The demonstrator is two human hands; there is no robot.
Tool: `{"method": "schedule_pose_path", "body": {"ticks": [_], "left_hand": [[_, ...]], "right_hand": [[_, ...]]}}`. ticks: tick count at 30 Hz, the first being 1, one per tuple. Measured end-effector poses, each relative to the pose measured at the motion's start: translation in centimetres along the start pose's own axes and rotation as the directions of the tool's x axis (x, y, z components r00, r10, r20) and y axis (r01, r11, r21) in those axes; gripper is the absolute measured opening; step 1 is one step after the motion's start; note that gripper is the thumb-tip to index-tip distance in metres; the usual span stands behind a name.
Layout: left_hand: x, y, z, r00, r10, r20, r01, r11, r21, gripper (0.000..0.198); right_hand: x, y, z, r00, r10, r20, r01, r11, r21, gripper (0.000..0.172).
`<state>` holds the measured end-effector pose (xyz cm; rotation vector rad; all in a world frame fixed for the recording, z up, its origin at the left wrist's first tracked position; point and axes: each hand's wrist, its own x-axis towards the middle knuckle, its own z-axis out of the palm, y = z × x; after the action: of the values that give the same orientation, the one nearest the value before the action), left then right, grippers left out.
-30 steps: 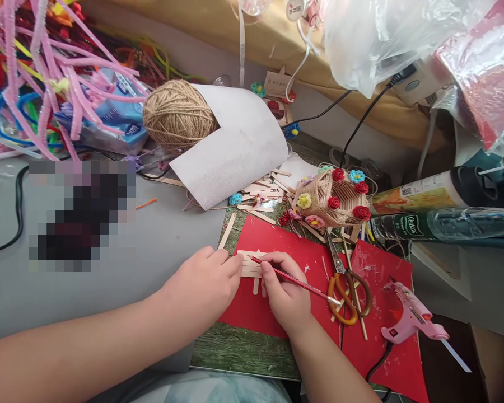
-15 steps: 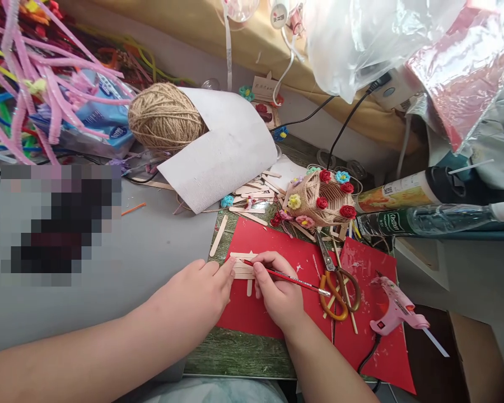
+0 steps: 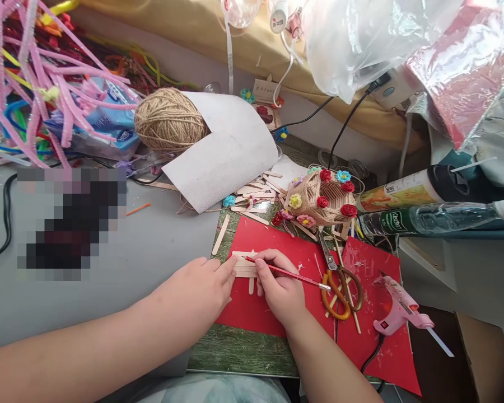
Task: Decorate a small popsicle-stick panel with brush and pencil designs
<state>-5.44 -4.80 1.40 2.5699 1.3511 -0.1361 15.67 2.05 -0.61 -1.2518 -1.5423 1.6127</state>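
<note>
My right hand point(image 3: 282, 288) is closed round a red pencil point(image 3: 296, 274), its tip touching the upper part of a small panel of wooden craft sticks point(image 3: 246, 268). At the panel's left end, the fingers of my left hand point(image 3: 208, 285) press on the sticks and hold them against the red paper point(image 3: 252, 313). One stick runs crosswise under the others and pokes out below. Part of the panel is hidden by my fingers. To the right of my right hand lie scissors point(image 3: 340, 285) with brown and orange handles.
A pink glue gun point(image 3: 403, 308) rests on red paper at right. Behind stand a twine-wrapped basket with flowers point(image 3: 321, 198), a bottle point(image 3: 441, 217) and loose craft sticks point(image 3: 260, 193). A twine ball point(image 3: 172, 120) and pink pipe cleaners point(image 3: 33, 84) lie back left.
The whole view has shifted slightly. Both hands keep nearly the same places on the craft sticks, and the pencil has tilted a little with its tip still at the upper sticks.
</note>
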Motion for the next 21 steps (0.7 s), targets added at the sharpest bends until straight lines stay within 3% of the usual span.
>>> {"method": "schedule_pose_path", "body": {"ticks": [8, 15, 21], "left_hand": [[-0.2, 0.0, -0.1, 0.998, -0.032, -0.057, 0.033, 0.999, 0.004, 0.029], [-0.1, -0.1, 0.5, 0.982, -0.088, -0.169, 0.082, 0.996, -0.046, 0.027], [-0.1, -0.6, 0.9, 0.981, -0.084, -0.174, 0.068, 0.993, -0.094, 0.027]], "right_hand": [[0.0, -0.2, 0.2, 1.000, 0.000, -0.001, 0.000, 0.999, 0.039, 0.019], [-0.1, 0.2, -0.1, 1.000, -0.001, 0.013, 0.001, 1.000, 0.024, 0.018], [-0.3, 0.2, -0.3, 0.999, -0.001, 0.033, 0.000, 1.000, 0.025, 0.017]]}}
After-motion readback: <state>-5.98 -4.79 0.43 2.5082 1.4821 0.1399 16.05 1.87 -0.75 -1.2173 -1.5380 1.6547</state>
